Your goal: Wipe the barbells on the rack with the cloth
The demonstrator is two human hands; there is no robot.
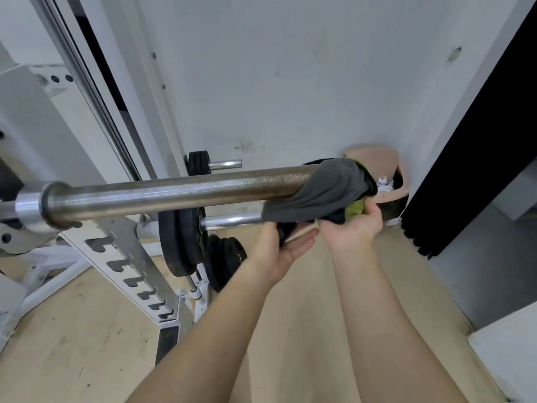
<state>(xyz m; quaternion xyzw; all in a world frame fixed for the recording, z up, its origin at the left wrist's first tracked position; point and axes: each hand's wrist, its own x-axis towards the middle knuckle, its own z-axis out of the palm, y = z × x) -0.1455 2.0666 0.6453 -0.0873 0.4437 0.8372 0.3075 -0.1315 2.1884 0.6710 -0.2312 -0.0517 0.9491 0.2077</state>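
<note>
The grey cloth with black and green patches (322, 193) is draped over the far tip of the long steel barbell sleeve (180, 189), which sits on the white steel rack (128, 257). The right hand (353, 228) has its grip clenched on the bunched cloth just under the bar end. The left hand (279, 251) is released, palm up with fingers straight, and the dark hem rests in it. Looks like the wiping step, at the bar's tip. Next, I'd judge, wrap the cloth around the sleeve, squeeze, and draw it along toward the collar. The plate-loaded lower chrome bar (232, 222) waits untouched.
</note>
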